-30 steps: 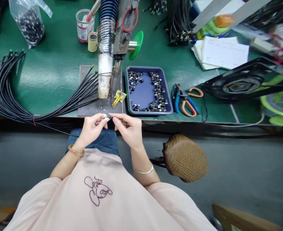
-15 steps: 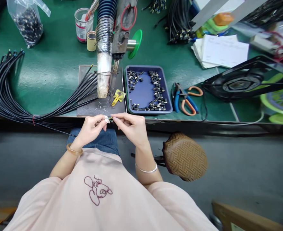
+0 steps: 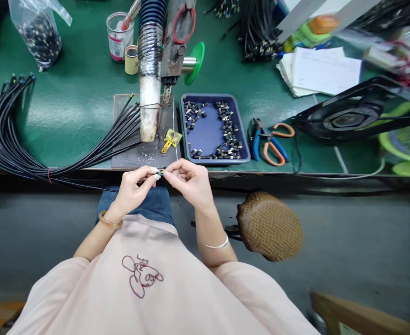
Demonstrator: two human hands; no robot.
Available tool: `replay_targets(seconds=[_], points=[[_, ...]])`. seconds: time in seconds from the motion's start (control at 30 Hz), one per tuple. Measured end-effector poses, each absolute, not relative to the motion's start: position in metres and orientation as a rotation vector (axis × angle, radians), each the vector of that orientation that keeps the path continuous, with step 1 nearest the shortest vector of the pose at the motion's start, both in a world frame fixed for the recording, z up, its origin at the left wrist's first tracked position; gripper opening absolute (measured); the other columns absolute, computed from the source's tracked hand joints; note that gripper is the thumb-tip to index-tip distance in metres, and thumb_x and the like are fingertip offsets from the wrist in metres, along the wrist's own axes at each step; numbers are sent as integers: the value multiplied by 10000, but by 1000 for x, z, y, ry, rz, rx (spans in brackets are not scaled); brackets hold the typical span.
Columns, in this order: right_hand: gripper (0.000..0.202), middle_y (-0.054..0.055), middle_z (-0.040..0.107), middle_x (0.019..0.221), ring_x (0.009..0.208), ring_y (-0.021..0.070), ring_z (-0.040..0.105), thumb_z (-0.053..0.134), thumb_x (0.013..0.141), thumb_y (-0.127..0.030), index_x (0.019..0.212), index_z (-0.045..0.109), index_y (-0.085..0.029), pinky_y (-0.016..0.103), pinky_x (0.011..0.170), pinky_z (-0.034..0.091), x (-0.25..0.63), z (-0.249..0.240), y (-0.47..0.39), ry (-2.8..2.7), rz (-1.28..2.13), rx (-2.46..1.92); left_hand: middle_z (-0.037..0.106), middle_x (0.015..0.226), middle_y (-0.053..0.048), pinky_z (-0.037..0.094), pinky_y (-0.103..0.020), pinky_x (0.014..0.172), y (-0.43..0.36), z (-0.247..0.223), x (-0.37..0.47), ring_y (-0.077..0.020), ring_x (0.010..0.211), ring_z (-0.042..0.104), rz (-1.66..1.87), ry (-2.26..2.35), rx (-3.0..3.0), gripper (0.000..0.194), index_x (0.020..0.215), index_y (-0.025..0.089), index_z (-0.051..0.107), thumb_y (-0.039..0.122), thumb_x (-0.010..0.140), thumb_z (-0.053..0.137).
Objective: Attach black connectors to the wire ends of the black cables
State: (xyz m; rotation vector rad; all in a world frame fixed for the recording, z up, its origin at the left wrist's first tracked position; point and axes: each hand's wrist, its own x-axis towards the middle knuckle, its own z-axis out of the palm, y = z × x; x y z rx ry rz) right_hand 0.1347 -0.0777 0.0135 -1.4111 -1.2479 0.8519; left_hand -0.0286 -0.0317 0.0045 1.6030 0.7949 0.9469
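Observation:
At the bench's front edge my left hand [image 3: 133, 188] is closed, fingertips pinching a black cable near its stripped end. Small coloured wires [image 3: 161, 172] show between my two hands. My right hand [image 3: 193, 184] is closed too, thumb and forefinger pinched on the tips of those wires. Just beyond my hands lies a dark work mat [image 3: 126, 160] with white specks. On it rest the ends of a bundle of black cables [image 3: 82, 160], tied with a red band. A yellow tag-like piece [image 3: 168, 143] lies under the soldering tool [image 3: 166, 100].
A blue tray [image 3: 205, 132] of small black connectors stands right of the mat, beside pliers [image 3: 259, 144] and orange-handled scissors [image 3: 276, 149]. A duct hose [image 3: 149, 97] hangs low over the mat. A black fan [image 3: 351, 116] sits further right, a stool [image 3: 271, 225] below.
My right hand's fingers have curled and shifted slightly at the wire ends. My left hand has barely moved and keeps its pinch.

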Motion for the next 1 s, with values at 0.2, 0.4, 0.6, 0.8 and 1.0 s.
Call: replay_targets(seconds=[0.2, 0.4, 0.6, 0.8, 1.0], points=[[365, 10, 718, 710, 683, 143, 693, 695, 837, -553, 959, 738, -212, 252, 645, 554, 141, 6, -71, -1111, 954, -1377, 615, 610, 8, 438, -191, 534, -29, 8, -28, -81, 521, 550, 957, 783, 1523, 197, 814, 141, 688, 316, 896, 650], [305, 23, 732, 822, 565, 99, 609, 663, 884, -500, 900, 710, -199, 217, 491, 455, 137, 4, -68, -1257, 812, -1456, 591, 593, 17, 407, -189, 514, -26, 8, -28, -62, 489, 480, 905, 811, 1452, 246, 818, 133, 680, 362, 903, 646], [163, 47, 739, 854, 701, 139, 676, 574, 967, -311, 943, 697, -207, 248, 641, 525, 130, 2, -72, -1505, 328, -1472, 583, 573, 22, 416, -190, 505, -24, 4, -27, -61, 475, 475, 908, 854, 1421, 252, 819, 127, 704, 371, 876, 673], [173, 61, 748, 863, 655, 139, 652, 563, 972, -312, 959, 700, -206, 267, 637, 517, 131, 1, -73, -1541, 289, -1507, 648, 615, -9, 475, -206, 529, -22, 2, -26, -91, 525, 562, 931, 894, 1411, 266, 814, 128, 752, 393, 822, 734], [184, 30, 749, 863, 564, 105, 605, 626, 915, -353, 936, 716, -193, 232, 519, 469, 136, -1, -67, -1318, 736, -1489, 607, 545, 11, 294, -176, 380, -22, 2, -27, -30, 385, 389, 828, 822, 1275, 383, 758, 130, 660, 502, 830, 715]])
